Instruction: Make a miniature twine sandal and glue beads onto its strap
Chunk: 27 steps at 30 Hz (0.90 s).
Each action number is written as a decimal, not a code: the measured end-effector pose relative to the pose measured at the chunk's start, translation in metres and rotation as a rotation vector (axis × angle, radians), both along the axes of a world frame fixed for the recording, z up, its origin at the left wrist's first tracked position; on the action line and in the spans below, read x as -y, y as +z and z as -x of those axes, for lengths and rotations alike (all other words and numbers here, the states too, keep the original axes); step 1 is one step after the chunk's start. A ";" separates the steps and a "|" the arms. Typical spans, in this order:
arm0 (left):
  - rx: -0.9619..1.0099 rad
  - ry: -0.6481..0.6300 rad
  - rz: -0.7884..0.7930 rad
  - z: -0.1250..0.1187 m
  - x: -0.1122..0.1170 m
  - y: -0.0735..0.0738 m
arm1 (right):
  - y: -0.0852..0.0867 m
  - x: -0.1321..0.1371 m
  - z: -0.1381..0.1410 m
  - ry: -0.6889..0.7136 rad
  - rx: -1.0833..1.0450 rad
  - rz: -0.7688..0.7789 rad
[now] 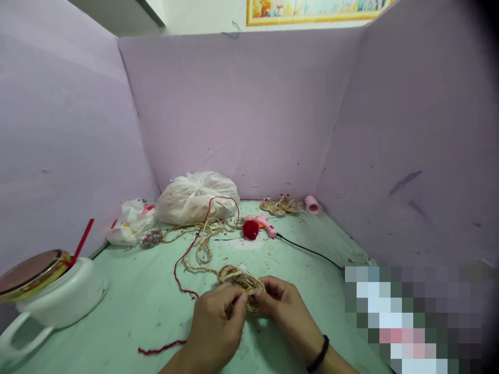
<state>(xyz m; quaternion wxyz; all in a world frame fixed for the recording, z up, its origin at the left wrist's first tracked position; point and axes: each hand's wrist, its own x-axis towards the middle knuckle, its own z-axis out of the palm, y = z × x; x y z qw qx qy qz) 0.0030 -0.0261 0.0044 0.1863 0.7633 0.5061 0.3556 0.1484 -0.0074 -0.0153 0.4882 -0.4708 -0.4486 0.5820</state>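
Between my two hands is a coiled bundle of tan jute twine (238, 275), just above the green tabletop. My left hand (218, 317) has its thumb and fingers pinched at the near side of the coil. On the other side my right hand (286, 309), with a dark band at the wrist, grips the coil's right edge between thumb and fingers. A loose strand of twine (200, 266) runs from the coil back to a tangle behind. Red yarn (177, 270) trails along the table left of the coil, and part of it passes behind my left hand.
At the back stand a white plastic bag (197, 200), a red yarn ball (250, 230), a pink glue gun (268, 226) with a black cord, twine pieces (278, 206) and a pink roll (313, 204). A white lidded pot (74, 293) sits left. Pale purple panels (245, 114) enclose the table.
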 end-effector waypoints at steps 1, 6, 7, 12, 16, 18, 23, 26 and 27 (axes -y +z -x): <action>-0.009 0.007 -0.005 0.000 0.000 -0.001 | -0.001 0.001 0.001 -0.003 -0.001 0.009; -0.081 0.049 0.011 -0.002 0.002 -0.005 | 0.002 0.005 0.005 -0.014 0.077 0.040; -0.091 0.054 0.021 -0.002 0.002 -0.005 | 0.004 0.005 0.005 -0.010 0.097 0.039; -0.107 0.075 0.057 -0.003 0.001 -0.008 | 0.007 0.004 0.004 -0.009 0.142 0.076; -0.119 0.038 0.074 -0.003 -0.003 -0.008 | 0.008 0.001 0.005 -0.035 0.180 0.172; -0.133 0.015 0.084 -0.003 -0.004 -0.007 | 0.007 -0.001 0.005 -0.020 0.178 0.197; -0.136 -0.043 0.119 -0.003 -0.003 -0.005 | 0.000 -0.001 0.002 0.030 0.168 0.202; -0.115 -0.087 0.116 -0.003 -0.002 -0.004 | -0.001 0.000 0.001 0.050 0.165 0.190; -0.111 -0.102 0.110 -0.003 -0.002 -0.004 | 0.000 0.000 0.000 0.053 0.166 0.184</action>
